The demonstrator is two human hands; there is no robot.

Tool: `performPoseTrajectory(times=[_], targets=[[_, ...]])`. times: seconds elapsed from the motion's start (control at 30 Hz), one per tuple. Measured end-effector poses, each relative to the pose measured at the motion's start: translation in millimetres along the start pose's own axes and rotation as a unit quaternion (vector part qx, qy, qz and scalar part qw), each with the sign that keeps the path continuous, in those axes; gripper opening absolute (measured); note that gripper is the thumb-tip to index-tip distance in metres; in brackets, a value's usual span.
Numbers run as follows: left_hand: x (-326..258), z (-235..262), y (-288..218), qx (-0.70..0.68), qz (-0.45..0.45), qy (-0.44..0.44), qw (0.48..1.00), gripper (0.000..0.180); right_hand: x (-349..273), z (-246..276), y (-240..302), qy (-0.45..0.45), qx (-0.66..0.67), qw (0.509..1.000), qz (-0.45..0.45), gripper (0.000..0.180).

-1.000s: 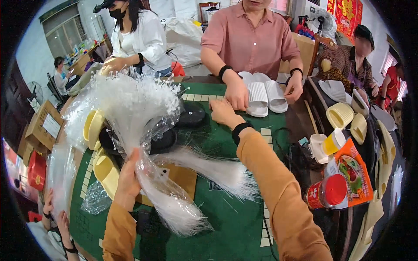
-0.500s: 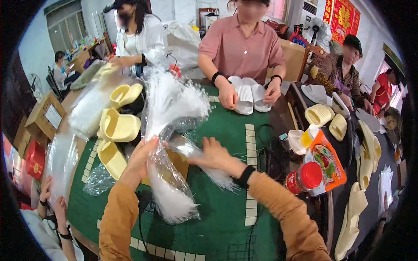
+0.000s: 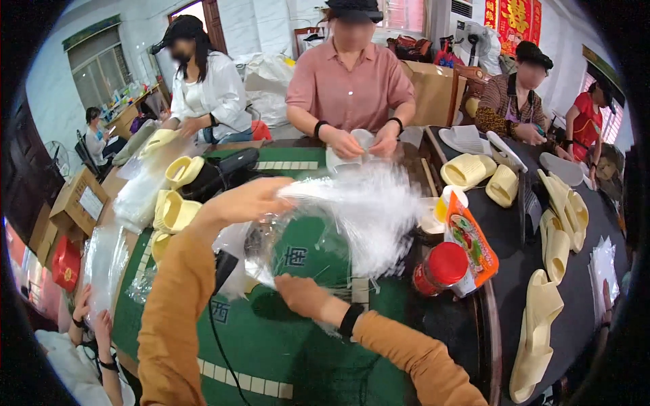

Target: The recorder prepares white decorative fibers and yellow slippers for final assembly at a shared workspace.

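My left hand (image 3: 254, 201) grips a thick bundle of thin white plastic strands (image 3: 379, 213), which fans out to the right and is blurred by motion. Below it hangs a crumpled clear plastic bag (image 3: 257, 247). The fingers of my right hand (image 3: 301, 296) are closed at the bag's lower edge, by the green table mat (image 3: 305, 365). Pale yellow slide sandals (image 3: 179, 213) lie beside my left forearm. Just under my left wrist is a black handled tool (image 3: 225, 267) with a cord.
Across the table a person in pink handles white slides (image 3: 344, 159). On the right stand a red-lidded jar (image 3: 443, 267), an orange food package (image 3: 472, 247) and a dark surface with more yellow slides (image 3: 538, 335). Another person's hands (image 3: 101, 325) touch clear bags at left.
The strand bundle has swung from upright to sideways, toward the right. My left hand has risen, and my right hand has moved down and left to the bag. The view has shifted.
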State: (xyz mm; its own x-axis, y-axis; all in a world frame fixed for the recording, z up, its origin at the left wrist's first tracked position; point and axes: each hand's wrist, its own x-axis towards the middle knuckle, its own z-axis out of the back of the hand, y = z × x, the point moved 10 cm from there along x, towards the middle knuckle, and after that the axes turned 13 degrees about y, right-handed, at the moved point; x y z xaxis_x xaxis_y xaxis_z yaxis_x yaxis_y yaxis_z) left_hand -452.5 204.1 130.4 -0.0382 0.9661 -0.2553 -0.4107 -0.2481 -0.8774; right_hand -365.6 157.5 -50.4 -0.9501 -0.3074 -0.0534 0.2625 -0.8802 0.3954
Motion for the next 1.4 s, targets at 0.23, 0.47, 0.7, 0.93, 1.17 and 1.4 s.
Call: performPoseTrajectory(times=[0.23,0.47,0.7,0.93,1.17,1.4], targets=[[107.0,20.8,72.6,0.228,0.126,0.006,0.966,0.061,-19.9,9.2,31.2,-0.136,-0.131,0.981,0.044,0.016],[40.8,6.7,32.6,0.517,0.012,-0.332,0.789,0.077,6.6,-14.9,1.6,0.016,-0.003,0.996,-0.083,0.025],[-123.9,-10.4,145.9,0.251,0.341,-0.254,0.870,0.021,19.1,10.6,-17.3,-0.099,-0.016,0.994,-0.037,0.023],[-152.4,-8.3,146.0,0.367,0.134,-0.358,0.848,0.054,23.0,2.9,-34.7,0.133,0.284,0.949,-0.021,0.024],[-90.8,-3.9,165.7,0.580,0.174,-0.269,0.749,0.036,-37.1,-10.2,24.3,0.270,0.150,0.950,0.042,0.030],[-93.6,6.7,197.2,0.539,0.210,-0.334,0.745,0.055,-68.7,17.7,9.1,0.197,0.119,0.972,0.038,0.033]])
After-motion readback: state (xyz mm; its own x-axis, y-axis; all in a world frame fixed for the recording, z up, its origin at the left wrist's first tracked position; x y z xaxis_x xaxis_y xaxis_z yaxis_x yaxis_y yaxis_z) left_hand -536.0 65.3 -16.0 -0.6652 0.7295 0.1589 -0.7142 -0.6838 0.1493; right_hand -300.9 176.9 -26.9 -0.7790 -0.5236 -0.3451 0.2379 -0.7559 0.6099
